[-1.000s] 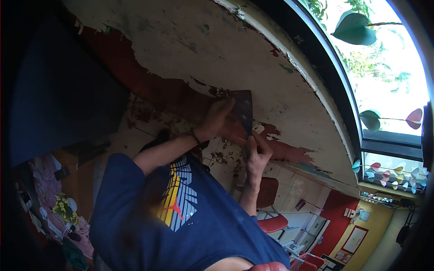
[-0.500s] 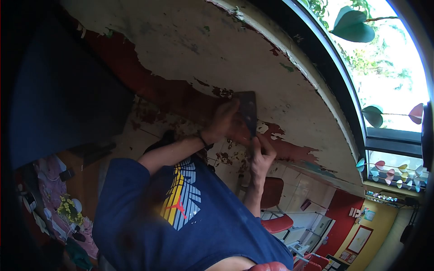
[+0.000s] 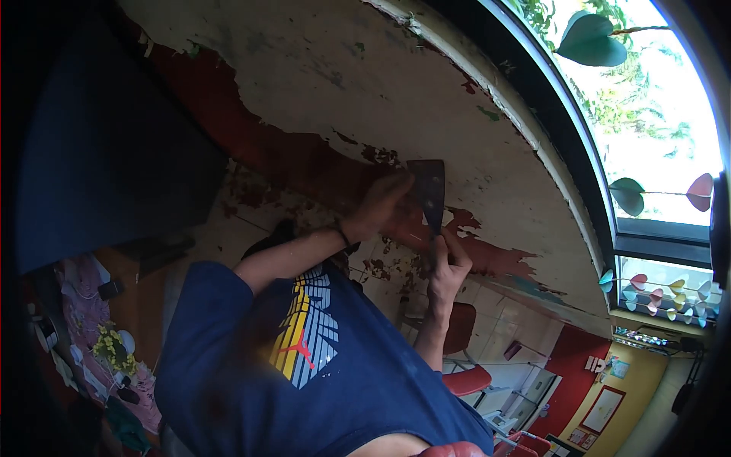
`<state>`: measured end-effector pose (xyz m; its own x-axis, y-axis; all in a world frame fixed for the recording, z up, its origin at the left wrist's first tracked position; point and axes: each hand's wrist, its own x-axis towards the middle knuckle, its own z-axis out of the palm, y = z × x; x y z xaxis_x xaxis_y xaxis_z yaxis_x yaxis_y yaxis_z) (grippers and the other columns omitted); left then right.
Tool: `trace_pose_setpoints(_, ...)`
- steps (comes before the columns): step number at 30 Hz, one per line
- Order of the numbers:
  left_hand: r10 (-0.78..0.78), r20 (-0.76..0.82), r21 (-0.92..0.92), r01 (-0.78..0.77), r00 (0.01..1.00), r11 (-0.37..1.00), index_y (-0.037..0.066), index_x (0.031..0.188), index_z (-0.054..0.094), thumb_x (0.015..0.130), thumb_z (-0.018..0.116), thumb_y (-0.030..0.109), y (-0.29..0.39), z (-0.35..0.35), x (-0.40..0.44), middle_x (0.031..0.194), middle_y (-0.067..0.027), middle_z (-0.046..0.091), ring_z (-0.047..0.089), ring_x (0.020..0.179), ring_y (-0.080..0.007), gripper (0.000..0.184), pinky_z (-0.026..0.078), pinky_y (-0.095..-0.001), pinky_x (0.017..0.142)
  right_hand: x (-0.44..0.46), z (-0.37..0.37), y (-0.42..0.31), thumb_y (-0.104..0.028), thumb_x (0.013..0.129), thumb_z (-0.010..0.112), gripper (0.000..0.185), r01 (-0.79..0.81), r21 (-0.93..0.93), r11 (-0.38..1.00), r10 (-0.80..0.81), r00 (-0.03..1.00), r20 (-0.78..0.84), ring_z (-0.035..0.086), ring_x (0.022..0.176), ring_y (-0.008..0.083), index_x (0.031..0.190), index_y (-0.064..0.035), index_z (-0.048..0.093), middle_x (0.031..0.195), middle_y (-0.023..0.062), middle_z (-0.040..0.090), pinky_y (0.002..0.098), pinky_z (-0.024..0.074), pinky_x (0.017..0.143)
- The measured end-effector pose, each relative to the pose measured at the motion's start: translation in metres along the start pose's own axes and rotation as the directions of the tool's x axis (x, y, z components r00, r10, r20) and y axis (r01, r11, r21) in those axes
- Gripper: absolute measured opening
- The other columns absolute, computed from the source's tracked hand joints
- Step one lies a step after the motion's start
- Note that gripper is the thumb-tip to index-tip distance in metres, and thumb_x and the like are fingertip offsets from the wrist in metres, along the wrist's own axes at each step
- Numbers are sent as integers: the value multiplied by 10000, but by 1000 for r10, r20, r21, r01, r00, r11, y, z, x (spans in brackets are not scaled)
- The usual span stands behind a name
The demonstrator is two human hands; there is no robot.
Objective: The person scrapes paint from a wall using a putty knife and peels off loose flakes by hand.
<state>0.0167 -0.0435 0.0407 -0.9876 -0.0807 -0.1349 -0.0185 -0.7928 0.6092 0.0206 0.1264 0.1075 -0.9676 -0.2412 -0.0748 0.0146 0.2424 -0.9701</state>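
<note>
The right hand pinches the scraper's handle, the blade near the wall's red-patched lower edge. The left hand is beside the blade; its grip is unclear.

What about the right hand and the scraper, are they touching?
Touching. The head view shows the right hand with its fingers closed on the narrow end of the scraper, no gap between them.

Two hands, one scraper, one wristband, one printed shirt and three large heart-shaped ornaments were counted.
</note>
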Motion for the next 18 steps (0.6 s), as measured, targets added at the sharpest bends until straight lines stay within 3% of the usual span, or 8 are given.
trace_pose_setpoints(2, -36, 14, -75, 37, 999, 996, 73, 1130, 588, 1001, 494, 455, -3, 1, -2, 984, -38, 661, 655, 823, -124, 413, 527, -271, 706, 4, 4, 3, -32, 903, 638, 188, -71, 16, 997, 71, 997, -11, 481, 634, 29, 1077, 29, 678, 818, -4, 617, 206, 370, 537)
trace_pose_setpoints(4, -41, -6, -345, 36, 999, 938, 70, 1145, 582, 995, 499, 464, 7, 0, -5, 980, -40, 658, 656, 837, -130, 429, 533, -277, 711, 16, 20, 21, -72, 945, 591, 223, 271, -127, 954, -260, 961, 96, 446, 507, 21, 1126, 37, 661, 669, -26, 557, 202, 315, 440)
trace_pose_setpoints(5, -43, -11, -343, 36, 999, 939, 70, 1145, 582, 995, 499, 464, 9, 0, -7, 980, -40, 658, 656, 837, -130, 429, 533, -277, 711, 13, 22, 18, -85, 948, 588, 230, 202, -51, 978, -197, 976, 88, 424, 514, 15, 1133, 31, 662, 666, -42, 536, 193, 292, 451)
trace_pose_setpoints(8, -28, -33, -114, 24, 999, 993, 65, 1129, 581, 991, 497, 483, 20, -11, -12, 978, -32, 647, 653, 851, -125, 448, 538, -288, 727, 3, 0, 13, -97, 949, 590, 238, 48, -33, 998, -46, 998, 49, 411, 518, 15, 1136, 33, 658, 672, -49, 532, 190, 286, 458)
trace_pose_setpoints(10, -63, 92, 103, 54, 994, 993, 76, 1116, 560, 1021, 445, 436, 11, -17, -15, 966, -49, 637, 639, 858, -123, 390, 535, -281, 732, 2, -17, 18, -75, 937, 605, 226, 35, -7, 999, -35, 997, 71, 424, 520, 17, 1125, 38, 657, 701, -31, 548, 195, 294, 453)
trace_pose_setpoints(14, -114, -11, 128, 114, 993, 985, 64, 1146, 567, 1026, 445, 390, 9, -15, -24, 994, -47, 644, 640, 884, -121, 368, 531, -282, 768, 8, -7, 27, -54, 931, 610, 220, -17, -4, 1000, 18, 999, 33, 437, 517, 20, 1124, 41, 655, 733, -11, 568, 198, 300, 445)
trace_pose_setpoints(16, -54, 110, 118, 41, 992, 992, 55, 1197, 568, 1020, 463, 374, 8, -25, -19, 1032, -50, 650, 645, 909, -124, 379, 532, -281, 784, 5, -2, 26, -84, 942, 604, 230, -6, -3, 1000, 6, 999, 40, 431, 510, 20, 1130, 38, 653, 710, -26, 560, 199, 307, 441)
trace_pose_setpoints(18, -56, 69, 126, 47, 996, 991, 49, 1211, 568, 1016, 471, 377, 10, -29, -19, 1042, -54, 654, 649, 911, -128, 394, 534, -280, 788, 1, -3, 28, -114, 952, 597, 243, 4, 4, 1000, -4, 999, 37, 424, 502, 20, 1136, 35, 651, 688, -41, 552, 199, 314, 436)
